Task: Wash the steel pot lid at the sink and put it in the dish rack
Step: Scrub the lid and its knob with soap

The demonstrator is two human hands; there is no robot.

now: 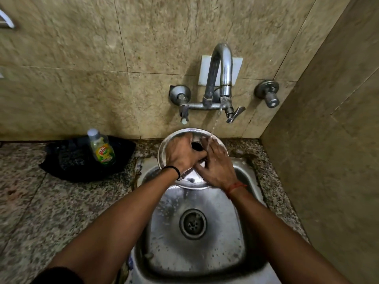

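Note:
The round steel pot lid (167, 147) is held over the back of the steel sink (205, 261), under a thin stream of water from the tap (220, 64). My left hand (182, 153) grips the lid around its dark central knob. My right hand (217, 165) lies flat on the lid's right side, fingers spread, with the water falling on its fingertips. Much of the lid's face is hidden by both hands. No dish rack is in view.
A dish-soap bottle (102, 148) with a green-yellow label stands on a black cloth (67, 160) on the speckled granite counter (41, 212) to the left. Tap handles (234, 114) jut from the tiled wall. A side wall closes in on the right.

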